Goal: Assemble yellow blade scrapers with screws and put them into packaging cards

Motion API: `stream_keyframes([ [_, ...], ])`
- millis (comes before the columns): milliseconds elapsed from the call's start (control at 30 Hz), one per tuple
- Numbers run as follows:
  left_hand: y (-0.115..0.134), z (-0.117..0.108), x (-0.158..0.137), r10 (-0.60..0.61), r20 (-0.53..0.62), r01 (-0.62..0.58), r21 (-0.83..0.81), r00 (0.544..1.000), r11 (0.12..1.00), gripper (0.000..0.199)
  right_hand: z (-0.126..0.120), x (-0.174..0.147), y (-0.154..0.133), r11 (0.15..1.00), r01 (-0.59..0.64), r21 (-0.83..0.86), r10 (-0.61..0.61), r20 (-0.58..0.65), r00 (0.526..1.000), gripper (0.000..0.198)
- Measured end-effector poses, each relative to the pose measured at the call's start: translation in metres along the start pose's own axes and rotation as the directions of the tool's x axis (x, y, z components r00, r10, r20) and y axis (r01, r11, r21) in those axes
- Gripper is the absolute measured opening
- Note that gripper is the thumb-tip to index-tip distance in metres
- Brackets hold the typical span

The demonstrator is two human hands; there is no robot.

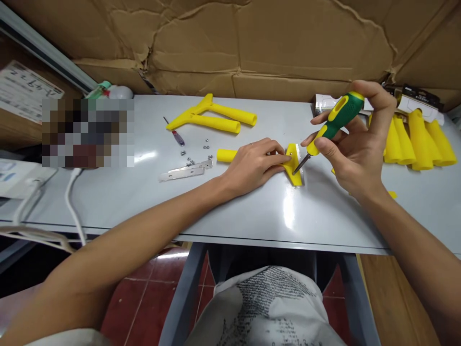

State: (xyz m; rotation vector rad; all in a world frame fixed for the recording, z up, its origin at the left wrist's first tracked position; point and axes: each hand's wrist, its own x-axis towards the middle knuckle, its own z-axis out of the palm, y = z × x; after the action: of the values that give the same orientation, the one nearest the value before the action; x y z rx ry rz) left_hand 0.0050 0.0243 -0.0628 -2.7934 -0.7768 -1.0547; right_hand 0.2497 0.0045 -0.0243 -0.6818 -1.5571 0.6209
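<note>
A yellow scraper [295, 179] lies on the table with a metal blade along its wide head. My left hand [254, 166] is wrapped over its handle and presses it down, fingers closed near the head. In my right hand [363, 144] is a green and yellow screwdriver [336, 120], held at a slant. Its tip meets the scraper's head at the lower of two screw spots. Left of my left hand lie loose metal blades [187, 172] and several small screws [183, 153].
Two yellow scraper handles [216, 125] and a small screwdriver [177, 138] lie at the back. Several yellow handles [419, 144] stand at the right beside packaged items. White cables [74, 202] run over the table's left edge. Cardboard [230, 48] walls the back.
</note>
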Motion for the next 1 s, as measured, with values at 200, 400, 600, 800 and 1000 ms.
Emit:
stream_keyframes([
  [200, 0.0, 0.0, 0.0, -0.005, 0.007, 0.005, 0.002, 1.0, 1.0, 0.019, 0.0, 0.0, -0.005, 1.0, -0.006, 0.023, 0.006, 0.014, 1.0, 0.07],
  [400, 0.003, -0.002, 0.001, -0.017, 0.041, 0.016, 0.021, 0.999, 1.0, 0.018, -0.007, 0.003, -0.002, 0.996, -0.027, 0.082, 0.017, 0.122, 0.992, 0.076],
  [600, 0.006, -0.003, 0.003, -0.014, 0.058, 0.006, 0.146, 0.998, 0.989, 0.02, -0.014, 0.005, -0.005, 0.996, -0.058, 0.073, 0.037, 0.255, 0.966, 0.083],
  [800, 0.0, -0.003, 0.005, -0.047, 0.147, 0.025, 0.145, 0.988, 0.989, 0.029, -0.014, 0.008, -0.015, 0.998, 0.059, 0.021, -0.063, 0.318, 0.946, 0.077],
  [1000, -0.004, -0.009, 0.006, -0.039, 0.255, 0.009, 0.116, 0.966, 0.993, 0.034, -0.021, 0.018, -0.006, 0.984, 0.165, -0.06, -0.139, 0.309, 0.941, 0.079],
])
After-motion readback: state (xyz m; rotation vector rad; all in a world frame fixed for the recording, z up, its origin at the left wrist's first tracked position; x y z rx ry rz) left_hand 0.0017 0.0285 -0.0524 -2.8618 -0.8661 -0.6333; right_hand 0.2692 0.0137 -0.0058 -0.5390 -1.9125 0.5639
